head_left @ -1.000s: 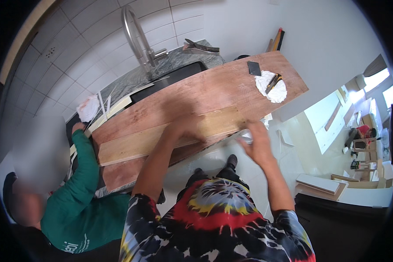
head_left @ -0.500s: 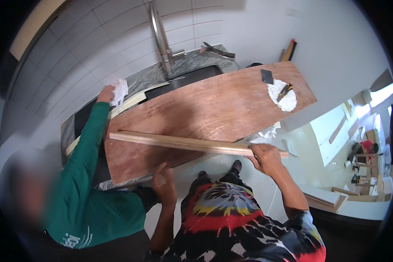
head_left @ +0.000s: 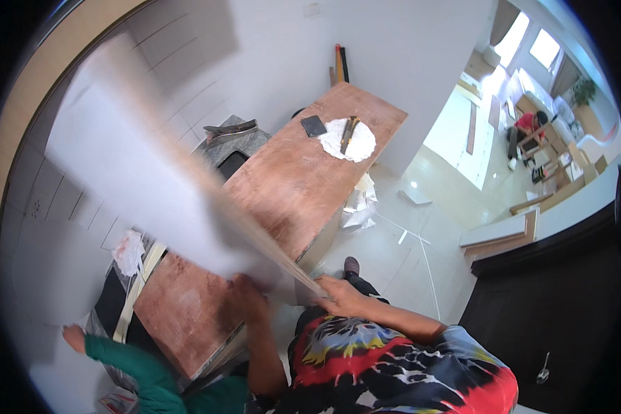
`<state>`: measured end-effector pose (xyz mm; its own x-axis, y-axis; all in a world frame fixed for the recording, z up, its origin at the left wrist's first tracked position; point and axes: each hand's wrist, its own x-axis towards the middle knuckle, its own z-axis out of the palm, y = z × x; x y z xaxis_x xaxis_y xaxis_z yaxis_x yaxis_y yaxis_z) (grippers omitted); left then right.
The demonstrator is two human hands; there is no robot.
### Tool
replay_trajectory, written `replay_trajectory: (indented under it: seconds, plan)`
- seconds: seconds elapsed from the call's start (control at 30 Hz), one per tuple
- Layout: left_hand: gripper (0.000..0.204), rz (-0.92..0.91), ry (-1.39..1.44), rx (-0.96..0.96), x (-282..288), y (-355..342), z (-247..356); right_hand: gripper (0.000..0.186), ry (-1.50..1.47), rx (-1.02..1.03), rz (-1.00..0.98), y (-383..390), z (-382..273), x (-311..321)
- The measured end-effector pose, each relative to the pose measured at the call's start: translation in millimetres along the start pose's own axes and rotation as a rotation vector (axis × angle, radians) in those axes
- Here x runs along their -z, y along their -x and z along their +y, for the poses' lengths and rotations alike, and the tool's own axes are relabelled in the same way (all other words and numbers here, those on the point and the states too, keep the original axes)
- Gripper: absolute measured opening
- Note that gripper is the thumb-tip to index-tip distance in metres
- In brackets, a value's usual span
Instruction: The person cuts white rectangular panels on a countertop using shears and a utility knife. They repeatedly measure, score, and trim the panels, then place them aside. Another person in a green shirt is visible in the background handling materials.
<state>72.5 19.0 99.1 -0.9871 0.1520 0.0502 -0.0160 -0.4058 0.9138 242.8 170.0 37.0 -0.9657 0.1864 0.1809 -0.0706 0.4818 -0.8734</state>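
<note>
A large white-faced wooden board (head_left: 138, 159) is tilted up in front of me, its pale wood edge running down toward my body. My right hand (head_left: 345, 297) grips the lower end by that edge. My left hand (head_left: 252, 303) is closed at the board's bottom edge, partly blurred, some fingers hidden. Below the board lies a reddish-brown plywood sheet (head_left: 297, 183) across the counter. At its far end sit a dark flat square piece (head_left: 314, 125) and a white round pad (head_left: 366, 143), with a black-and-yellow utility knife (head_left: 349, 132) on the pad.
A co-worker's green sleeve (head_left: 131, 359) is at lower left, near a crumpled white cloth (head_left: 128, 252). Pliers-like tools (head_left: 231, 128) lie on the grey counter. A dark door (head_left: 545, 290) stands at right. Another person in red (head_left: 528, 127) sits in the far room.
The board, edge-on before, has swung up to the left and shows its white face. My left hand has come to its lower edge. My view has turned right; the co-worker's hand left the cloth.
</note>
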Motion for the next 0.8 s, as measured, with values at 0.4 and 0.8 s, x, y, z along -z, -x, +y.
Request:
replay_trajectory:
  seconds: [0.4, 0.8]
  plan:
    - [0.051, -0.551, -1.098, 0.052, -43, -34, 42, 0.050, -1.308, -0.317, 0.427, -43, 15, 86]
    - [0.054, -0.589, -1.371, -0.036, -18, -78, -33, 0.030, -0.923, -0.667, 0.255, -74, 93, 89]
